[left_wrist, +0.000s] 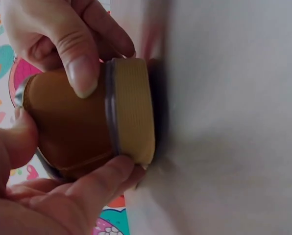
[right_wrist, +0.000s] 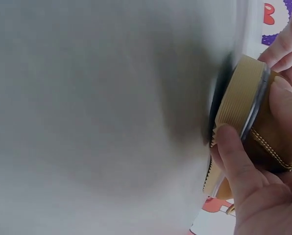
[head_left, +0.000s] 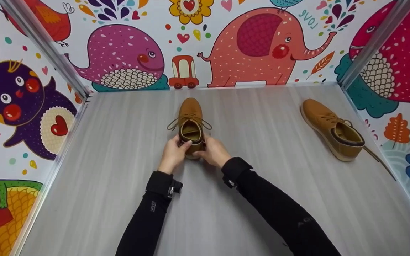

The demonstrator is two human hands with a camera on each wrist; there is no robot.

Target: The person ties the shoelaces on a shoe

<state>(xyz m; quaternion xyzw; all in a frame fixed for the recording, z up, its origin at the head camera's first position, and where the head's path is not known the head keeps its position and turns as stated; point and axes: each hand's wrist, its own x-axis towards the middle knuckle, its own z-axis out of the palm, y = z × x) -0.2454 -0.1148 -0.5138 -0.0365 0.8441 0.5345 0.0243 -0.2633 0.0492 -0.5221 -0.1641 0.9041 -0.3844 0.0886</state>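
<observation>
A tan lace-up shoe [head_left: 190, 106] is in the middle of the head view, toe pointing away from me, its laces [head_left: 205, 124] looping out on both sides. My left hand [head_left: 174, 153] grips the left of the heel, thumb at the padded collar. On the other side my right hand [head_left: 215, 151] holds the heel, its thumb pressed on the brown back [left_wrist: 67, 117]. Fingertips of both hands reach down to the ribbed pale sole [right_wrist: 240, 93], with a dark shadow beneath it. A second tan shoe [head_left: 320, 115] lies apart at the right, one lace trailing behind it.
The grey wood-grain floor panel [head_left: 101, 177] spreads around the shoes. Walls printed with cartoon animals, among them a pink elephant [head_left: 255, 46] and a purple whale [head_left: 126, 53], enclose the back and sides. Metal strips [head_left: 53, 167] edge the panel at the walls.
</observation>
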